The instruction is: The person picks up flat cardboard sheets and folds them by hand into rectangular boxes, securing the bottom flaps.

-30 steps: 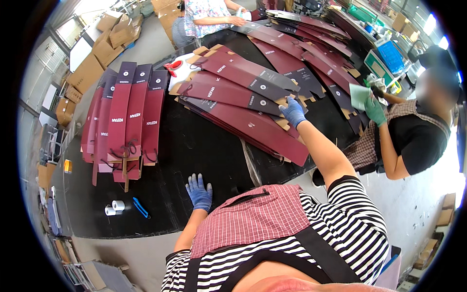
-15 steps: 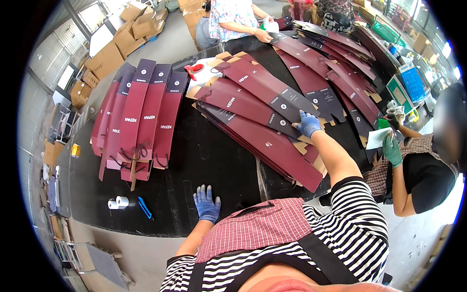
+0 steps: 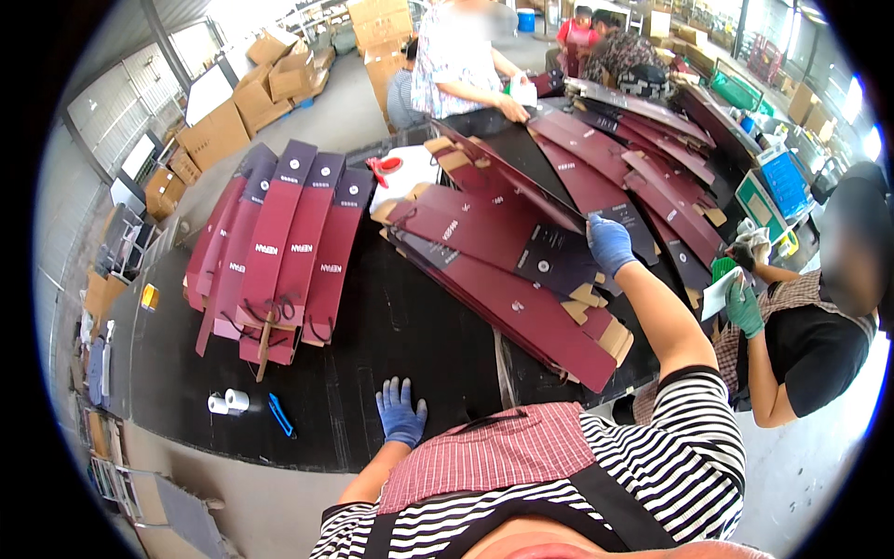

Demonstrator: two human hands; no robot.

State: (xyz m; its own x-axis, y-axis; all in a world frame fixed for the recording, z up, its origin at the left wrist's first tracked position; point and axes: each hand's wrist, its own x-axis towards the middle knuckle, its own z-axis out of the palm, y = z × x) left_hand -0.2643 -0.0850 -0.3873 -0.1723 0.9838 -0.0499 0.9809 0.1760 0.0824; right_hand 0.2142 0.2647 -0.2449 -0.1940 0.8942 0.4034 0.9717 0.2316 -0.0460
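Note:
With my right hand, in a blue glove, I grip the near end of a long flat maroon carton, which is tilted up on its edge. Below it lies a fanned stack of maroon and dark flat cartons, some showing brown cardboard flaps. My left hand, also blue-gloved, rests flat on the black table near its front edge, fingers spread and holding nothing. Left of it lie a blue utility knife and two white rolls of tape.
Another stack of maroon cartons with black cord handles stands at left. Red-handled scissors lie on white sheeting beyond. More cartons cover the far right. A co-worker's green-gloved hand holds a white cloth at right; another person stands across the table.
My right hand has closed on the top carton and raised it from lying flat to a tilt. My left hand stays on the table. The view has shifted slightly.

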